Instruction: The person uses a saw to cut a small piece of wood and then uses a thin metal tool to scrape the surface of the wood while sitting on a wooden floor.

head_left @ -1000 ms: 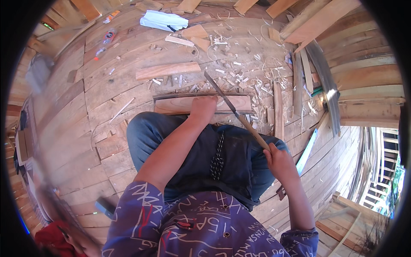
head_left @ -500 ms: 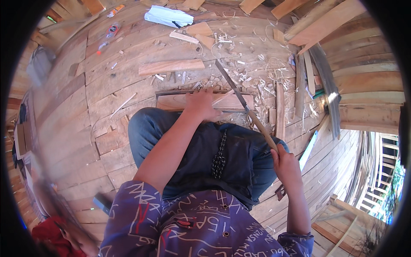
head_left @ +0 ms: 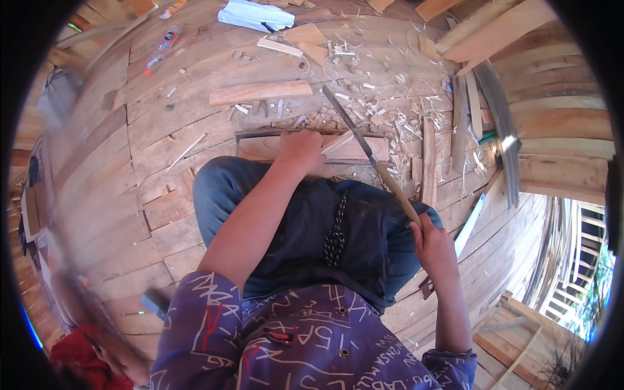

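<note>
My right hand (head_left: 435, 246) is wrapped round the end of the long wooden handle of a hand saw (head_left: 348, 119). Its narrow toothed blade slants up and to the left, away from me. Just ahead of my lap, my left hand (head_left: 301, 153) is closed on a thin wooden strip (head_left: 338, 142), pressing down over a flat board (head_left: 364, 148). That strip sticks out to the right of my fingers and its tip meets the saw blade. My fingertips are partly hidden by the back of my hand.
Shavings and offcuts (head_left: 390, 117) litter the plank floor. A loose plank (head_left: 260, 93) lies beyond the board, with a white sheet-like item (head_left: 255, 15) farther off. Long boards (head_left: 494, 123) lean at the right. Another person's hand (head_left: 123, 359) and red clothing show at lower left.
My left hand's fingers, spread on the board before, are now curled in a fist round the strip. The saw has shifted slightly left and away from me.
</note>
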`<act>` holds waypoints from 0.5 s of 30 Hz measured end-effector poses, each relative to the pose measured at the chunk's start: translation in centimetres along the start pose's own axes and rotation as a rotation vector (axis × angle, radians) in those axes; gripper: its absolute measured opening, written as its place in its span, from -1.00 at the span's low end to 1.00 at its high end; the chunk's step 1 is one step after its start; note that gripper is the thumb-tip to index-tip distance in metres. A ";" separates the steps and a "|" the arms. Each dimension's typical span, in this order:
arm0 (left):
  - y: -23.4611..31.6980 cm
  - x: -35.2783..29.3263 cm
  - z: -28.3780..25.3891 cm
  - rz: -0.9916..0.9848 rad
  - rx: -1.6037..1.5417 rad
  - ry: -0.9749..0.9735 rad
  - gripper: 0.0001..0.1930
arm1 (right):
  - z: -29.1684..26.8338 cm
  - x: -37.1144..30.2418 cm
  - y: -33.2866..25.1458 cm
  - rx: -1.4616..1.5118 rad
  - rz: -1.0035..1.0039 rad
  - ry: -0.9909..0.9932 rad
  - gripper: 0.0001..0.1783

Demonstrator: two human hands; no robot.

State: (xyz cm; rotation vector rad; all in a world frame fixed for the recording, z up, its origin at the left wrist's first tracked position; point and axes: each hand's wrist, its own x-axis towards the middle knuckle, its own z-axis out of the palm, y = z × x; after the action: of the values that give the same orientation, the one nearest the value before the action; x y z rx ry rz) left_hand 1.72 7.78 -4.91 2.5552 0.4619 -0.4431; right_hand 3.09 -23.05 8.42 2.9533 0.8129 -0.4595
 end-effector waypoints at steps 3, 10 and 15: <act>0.1 0.3 0.3 0.009 0.027 0.020 -0.71 | 0.3 0.1 0.1 -0.006 -0.011 -0.006 -0.73; 1.2 0.6 1.6 0.095 0.038 0.254 -0.86 | 0.6 0.2 -0.1 -0.016 0.029 0.030 -0.74; 0.7 0.2 1.5 0.157 0.068 0.345 -0.86 | 1.3 0.0 0.2 0.015 0.031 0.013 -0.73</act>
State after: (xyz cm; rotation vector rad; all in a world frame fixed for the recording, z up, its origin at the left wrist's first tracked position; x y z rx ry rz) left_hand 1.80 6.44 -5.96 2.7172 0.3659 0.0425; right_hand 2.82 -23.34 7.21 2.9813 0.7675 -0.4477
